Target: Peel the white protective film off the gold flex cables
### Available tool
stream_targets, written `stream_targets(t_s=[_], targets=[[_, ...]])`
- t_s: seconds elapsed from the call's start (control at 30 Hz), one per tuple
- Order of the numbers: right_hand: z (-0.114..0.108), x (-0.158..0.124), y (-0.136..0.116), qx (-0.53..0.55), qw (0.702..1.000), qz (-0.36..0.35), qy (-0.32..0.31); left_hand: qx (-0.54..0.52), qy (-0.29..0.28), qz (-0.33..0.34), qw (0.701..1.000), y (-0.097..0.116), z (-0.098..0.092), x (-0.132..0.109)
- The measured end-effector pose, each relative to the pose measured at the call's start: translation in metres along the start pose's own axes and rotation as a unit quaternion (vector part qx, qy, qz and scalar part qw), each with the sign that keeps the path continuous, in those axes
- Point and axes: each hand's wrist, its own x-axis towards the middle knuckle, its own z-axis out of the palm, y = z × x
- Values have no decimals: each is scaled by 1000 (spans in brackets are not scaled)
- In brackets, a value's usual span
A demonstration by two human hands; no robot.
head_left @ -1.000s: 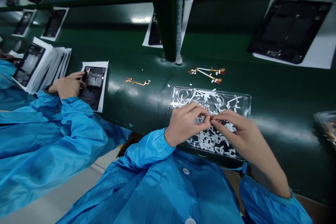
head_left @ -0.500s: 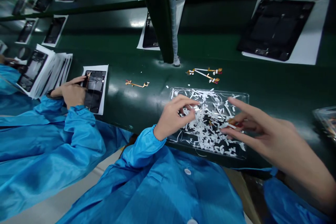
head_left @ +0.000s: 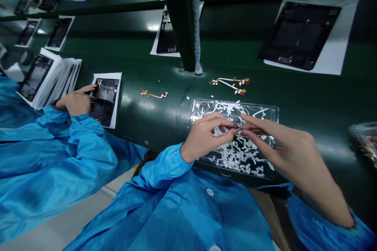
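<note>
Tray [head_left: 274, 110] middle: left hand [head_left: 204, 139], right hand [head_left: 284, 147] pinching.

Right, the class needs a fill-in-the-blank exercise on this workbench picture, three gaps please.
1. The left hand and right hand pinch a small part above the clear tray full of ____ strips.
2. The belt is dark ____.
3. The lone orange flex cable lies to the tray's ____.
Missing words: white, green, left.
</note>
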Motion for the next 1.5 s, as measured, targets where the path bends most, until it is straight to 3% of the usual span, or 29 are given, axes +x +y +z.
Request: stream_targets(t_s=[0.27, 0.53, 0.63, 0.73, 0.87, 0.93, 1.0, 1.07, 1.13, 1.3, 1.4, 1.5], targets=[[8, 3, 2, -30, 1000, 1, -3, 32, 1, -8, 999, 0, 4, -1], [26, 4, -2, -181, 978, -74, 69, -84, -11, -126, 988, -8, 5, -3], [33, 3, -3, -246, 961, -86, 97, -161, -31, -189, 968, -8, 3, 0], [37, 2, -3, -292, 948, -78, 103, -253, -73, -264, 928, -7, 1, 4], [44, 2, -2, -256, 956, -69, 126, -333, -80, -318, 884, -9, 8, 3], [47, 5, -4, -197, 968, -61, 141, -296, -11, -286, 911, -9, 15, -1], [49, 9, -6, -119, 982, -37, 142, -193, 96, -199, 956, -8, 20, -5], [47, 10, -8, -35, 991, -2, 130, -93, 164, -116, 975, -7, 22, -9], [43, 9, -9, 16, 994, 16, 109, -66, 149, -102, 981, -7, 20, -9], [34, -1, -2, -71, 991, -39, 106, -193, 9, -220, 956, -13, 11, -5], [34, -4, 1, -166, 978, -77, 97, -206, -9, -233, 950, -15, 10, -4], [36, -3, 1, -234, 959, -117, 110, -169, 0, -189, 967, -13, 10, -4]])
